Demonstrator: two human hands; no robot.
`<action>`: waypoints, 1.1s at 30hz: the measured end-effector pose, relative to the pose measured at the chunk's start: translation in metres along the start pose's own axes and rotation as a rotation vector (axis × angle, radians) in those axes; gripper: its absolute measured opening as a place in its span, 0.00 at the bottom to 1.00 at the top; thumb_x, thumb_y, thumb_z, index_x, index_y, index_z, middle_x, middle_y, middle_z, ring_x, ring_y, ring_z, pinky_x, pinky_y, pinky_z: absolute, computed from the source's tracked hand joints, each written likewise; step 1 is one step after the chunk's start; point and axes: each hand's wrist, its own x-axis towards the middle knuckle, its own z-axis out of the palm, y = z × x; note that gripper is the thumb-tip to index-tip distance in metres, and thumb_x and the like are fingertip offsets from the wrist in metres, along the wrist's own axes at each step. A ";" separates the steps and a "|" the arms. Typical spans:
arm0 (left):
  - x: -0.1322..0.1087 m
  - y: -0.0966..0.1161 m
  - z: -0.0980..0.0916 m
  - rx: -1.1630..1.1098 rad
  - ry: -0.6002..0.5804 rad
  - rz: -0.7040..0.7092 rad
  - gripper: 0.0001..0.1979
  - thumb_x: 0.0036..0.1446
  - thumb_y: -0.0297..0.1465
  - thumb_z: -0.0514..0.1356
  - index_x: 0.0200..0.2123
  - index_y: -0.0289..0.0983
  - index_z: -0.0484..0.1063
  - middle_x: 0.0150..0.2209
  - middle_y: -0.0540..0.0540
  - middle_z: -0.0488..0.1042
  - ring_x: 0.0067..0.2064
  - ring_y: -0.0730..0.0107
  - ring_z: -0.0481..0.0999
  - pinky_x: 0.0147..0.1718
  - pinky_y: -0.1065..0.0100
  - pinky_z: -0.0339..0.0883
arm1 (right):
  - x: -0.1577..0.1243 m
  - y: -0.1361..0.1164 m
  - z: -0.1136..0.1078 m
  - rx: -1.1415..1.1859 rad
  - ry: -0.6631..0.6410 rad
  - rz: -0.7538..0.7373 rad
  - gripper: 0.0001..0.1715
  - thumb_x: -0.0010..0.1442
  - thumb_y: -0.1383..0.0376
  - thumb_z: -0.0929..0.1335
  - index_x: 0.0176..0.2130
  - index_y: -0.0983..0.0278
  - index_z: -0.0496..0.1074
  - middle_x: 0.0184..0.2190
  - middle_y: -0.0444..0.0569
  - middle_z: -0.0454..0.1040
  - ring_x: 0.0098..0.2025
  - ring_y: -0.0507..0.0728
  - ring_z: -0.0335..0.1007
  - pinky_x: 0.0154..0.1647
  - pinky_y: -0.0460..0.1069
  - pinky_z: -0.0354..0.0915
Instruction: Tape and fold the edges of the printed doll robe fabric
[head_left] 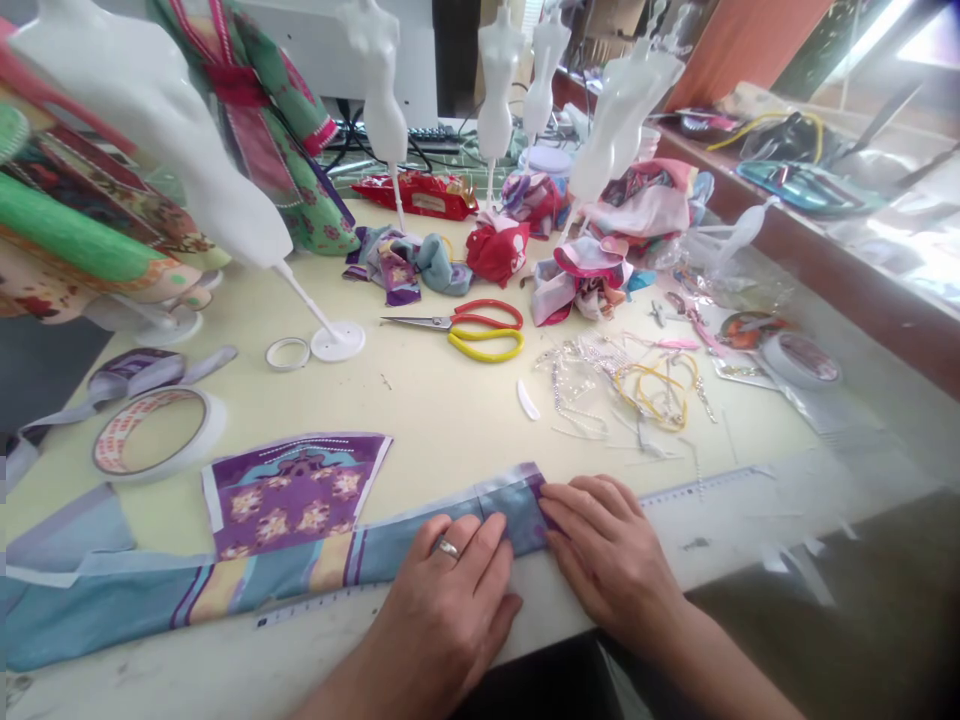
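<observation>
A long blue fabric strip (420,540) with yellow and purple bands lies along the front edge of the table. My left hand (457,590), wearing a ring, has its fingers bent and gathered on the strip near its right part. At the strip's right end, my right hand (607,540) grips the purple edge between fingers and thumb; the fingertips are partly hidden. Behind the strip lies a purple patterned fabric piece (292,495) with white edges, its lower side touching the strip. A ruler (322,605) shows below the strip and again to the right of my right hand.
Scissors (469,330) with red and yellow handles lie mid-table. A tape roll (154,432) is at left. White mannequins (187,140) stand behind, near crumpled fabric pieces (585,275). Chains and a yellow cord (652,395) lie at right, with another tape roll (801,360).
</observation>
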 end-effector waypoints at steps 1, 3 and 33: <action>0.001 0.000 -0.002 0.004 -0.006 0.003 0.12 0.60 0.29 0.54 0.42 0.29 0.73 0.45 0.38 0.76 0.42 0.56 0.72 0.43 0.55 0.60 | 0.000 0.000 0.000 0.000 0.003 0.003 0.14 0.57 0.74 0.65 0.44 0.66 0.71 0.42 0.52 0.76 0.42 0.59 0.67 0.45 0.57 0.64; 0.003 0.000 -0.004 0.010 -0.015 0.009 0.12 0.60 0.28 0.54 0.42 0.30 0.73 0.44 0.38 0.76 0.41 0.57 0.72 0.42 0.56 0.61 | 0.000 0.001 0.001 -0.003 0.002 0.008 0.14 0.57 0.74 0.65 0.44 0.66 0.71 0.42 0.52 0.76 0.43 0.59 0.67 0.45 0.58 0.64; 0.092 -0.034 -0.005 -0.209 -0.415 -0.497 0.09 0.51 0.23 0.55 0.23 0.37 0.71 0.27 0.49 0.74 0.29 0.69 0.72 0.29 0.69 0.63 | -0.002 0.005 0.003 0.059 -0.070 0.055 0.13 0.59 0.73 0.63 0.44 0.67 0.70 0.42 0.53 0.73 0.42 0.61 0.63 0.45 0.58 0.62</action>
